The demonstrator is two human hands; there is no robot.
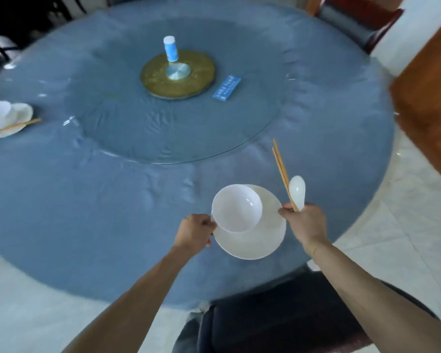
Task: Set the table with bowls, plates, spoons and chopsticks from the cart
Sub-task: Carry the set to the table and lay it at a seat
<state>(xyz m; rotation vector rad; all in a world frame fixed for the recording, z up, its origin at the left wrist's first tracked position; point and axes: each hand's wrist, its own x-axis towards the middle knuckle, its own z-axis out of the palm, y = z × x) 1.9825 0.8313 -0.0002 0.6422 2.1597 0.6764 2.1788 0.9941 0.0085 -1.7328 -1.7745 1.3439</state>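
My left hand [195,231] grips the left rim of a white plate [260,240] with a white bowl [236,207] sitting on it, both over the near edge of the round blue table [87,200]. Just right of the plate, my right hand [304,224] holds a pair of wooden chopsticks [280,169] and a white spoon [298,191], all pointing up and away. At the table's far left lies another place setting [5,118] of white dishes with chopsticks across it.
A glass turntable [178,138] covers the table's middle, with a gold disc [177,75], a blue-and-white bottle [170,49] and a blue packet [226,87]. A dark chair [278,322] stands below my arms, another chair [354,19] at the far right beside a wooden panel [428,80].
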